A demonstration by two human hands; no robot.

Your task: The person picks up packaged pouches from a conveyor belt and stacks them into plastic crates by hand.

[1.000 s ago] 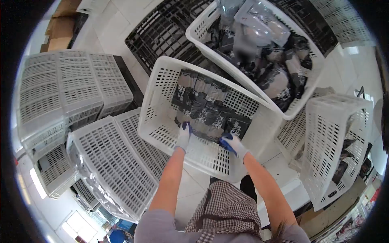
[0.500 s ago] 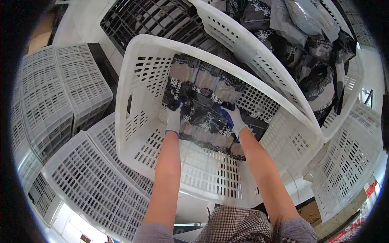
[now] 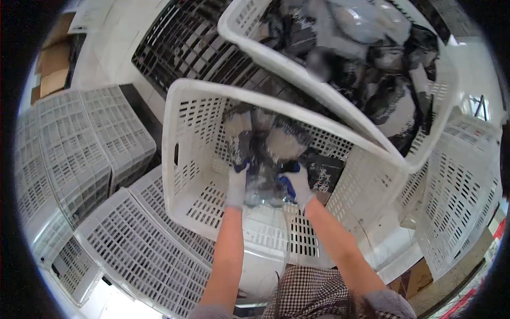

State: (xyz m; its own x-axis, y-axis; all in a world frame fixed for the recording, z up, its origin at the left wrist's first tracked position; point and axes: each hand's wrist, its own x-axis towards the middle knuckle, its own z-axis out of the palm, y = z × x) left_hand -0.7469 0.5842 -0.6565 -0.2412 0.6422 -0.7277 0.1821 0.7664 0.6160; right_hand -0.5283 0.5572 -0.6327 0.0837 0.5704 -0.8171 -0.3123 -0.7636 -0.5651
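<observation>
Inside a white slotted plastic crate (image 3: pixel 183 154), both my gloved hands grip a group of black-and-clear plastic packs (image 3: pixel 265 154) from opposite sides. White lettering runs over their dark film, and motion blurs them. My left hand (image 3: pixel 237 183), in a white glove with blue on the fingers, closes on the left side of the group. On the right side, my right hand (image 3: pixel 295 182) is closed round the edge, its blue glove palm turned inward. Another dark lettered pack (image 3: pixel 325 173) lies flat in the crate, just right of my right hand.
Beyond the crate, a second white crate (image 3: pixel 340 98) is heaped with similar packs (image 3: pixel 393 106). A black slatted pallet (image 3: pixel 186 50) lies behind. White slotted crates (image 3: pixel 95 138) stand on the left, more slotted crates (image 3: pixel 138 239) at front left, and another crate (image 3: pixel 459 191) at right.
My hands have drawn the packs toward me within the crate, and their near ends now look lifted. The dark pack at right stays behind. The whole view has shifted slightly.
</observation>
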